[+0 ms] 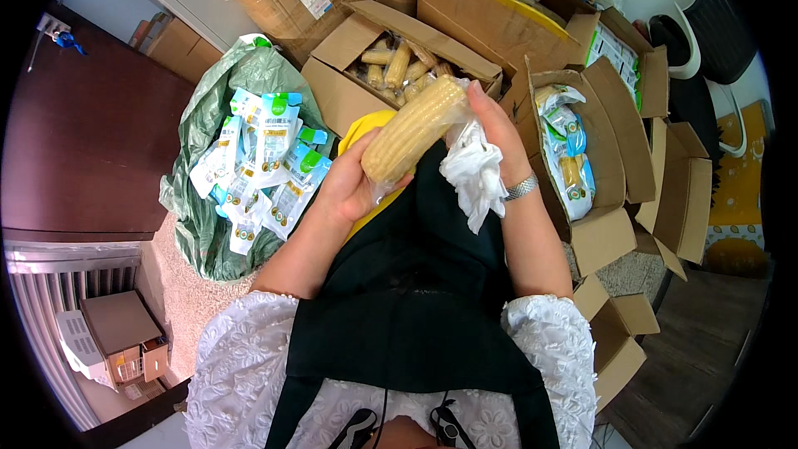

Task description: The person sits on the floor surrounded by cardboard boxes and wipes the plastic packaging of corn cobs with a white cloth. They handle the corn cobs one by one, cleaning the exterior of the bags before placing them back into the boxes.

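Observation:
An ear of pale corn (411, 131), sealed in clear plastic film, is held aslant in front of my black apron (405, 324). My left hand (355, 181) grips its lower left end. At the upper right end, my right hand (499, 131) holds the wrapper and also a crumpled white cloth or tissue (474, 168), which hangs below the palm. Just beyond the corn stands an open cardboard box (349, 90) with several more wrapped ears (399, 65) in it. Something yellow (368, 128) lies partly hidden behind my left hand and the corn.
To the left, a green plastic sack (199, 231) holds several printed corn pouches (277, 131). At right, an open carton (608, 131) contains filled pouches (567, 162). More cartons (492, 19) crowd the back. A dark red door (81, 137) stands far left, and a black chair (723, 31) far right.

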### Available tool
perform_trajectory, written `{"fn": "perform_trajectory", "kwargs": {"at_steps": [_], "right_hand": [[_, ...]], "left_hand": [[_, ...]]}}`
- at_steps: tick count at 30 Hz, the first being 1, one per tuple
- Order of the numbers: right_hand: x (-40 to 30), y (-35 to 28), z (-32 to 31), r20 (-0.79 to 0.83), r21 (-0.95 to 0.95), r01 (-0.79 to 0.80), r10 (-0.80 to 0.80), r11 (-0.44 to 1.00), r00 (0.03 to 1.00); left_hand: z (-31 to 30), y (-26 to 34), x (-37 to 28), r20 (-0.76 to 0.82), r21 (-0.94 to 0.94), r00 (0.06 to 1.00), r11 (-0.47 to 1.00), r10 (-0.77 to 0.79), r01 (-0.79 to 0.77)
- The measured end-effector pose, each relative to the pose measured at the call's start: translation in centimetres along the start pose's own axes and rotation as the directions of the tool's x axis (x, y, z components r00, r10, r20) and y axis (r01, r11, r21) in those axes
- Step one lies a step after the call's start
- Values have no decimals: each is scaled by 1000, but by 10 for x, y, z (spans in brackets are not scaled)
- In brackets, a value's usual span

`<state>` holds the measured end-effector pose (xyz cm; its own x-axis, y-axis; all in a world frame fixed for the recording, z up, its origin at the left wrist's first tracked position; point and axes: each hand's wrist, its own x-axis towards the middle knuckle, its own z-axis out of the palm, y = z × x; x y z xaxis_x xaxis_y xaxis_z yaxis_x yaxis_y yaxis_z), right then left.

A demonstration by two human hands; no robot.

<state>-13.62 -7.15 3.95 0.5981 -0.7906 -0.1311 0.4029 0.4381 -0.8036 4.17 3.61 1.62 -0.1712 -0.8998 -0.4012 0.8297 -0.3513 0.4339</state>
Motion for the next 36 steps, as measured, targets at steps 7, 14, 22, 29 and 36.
{"fn": "perform_trajectory", "kwargs": {"at_steps": [7, 14, 22, 29, 36], "right_hand": [[14, 20, -4, 30, -190, -64, 71, 980, 997], [-1, 6, 6, 293, -492, 224, -82, 842, 953], [2, -2, 22, 430, -804, 575, -520, 151, 738], [17, -16, 32, 366, -747, 634, -671, 202, 645], [30, -15, 19, 45, -545, 478, -545, 689, 837]], "left_hand": [[6, -15, 6, 228, 902, 891, 259, 392, -345], [10, -7, -1, 54, 459, 938, 826, 341, -327], [8, -4, -3, 4, 197, 991, 972, 134, -132], [21, -6, -8, -34, 149, 996, 986, 86, -80], [13, -8, -12, 94, 384, 986, 908, 140, -166]]}}
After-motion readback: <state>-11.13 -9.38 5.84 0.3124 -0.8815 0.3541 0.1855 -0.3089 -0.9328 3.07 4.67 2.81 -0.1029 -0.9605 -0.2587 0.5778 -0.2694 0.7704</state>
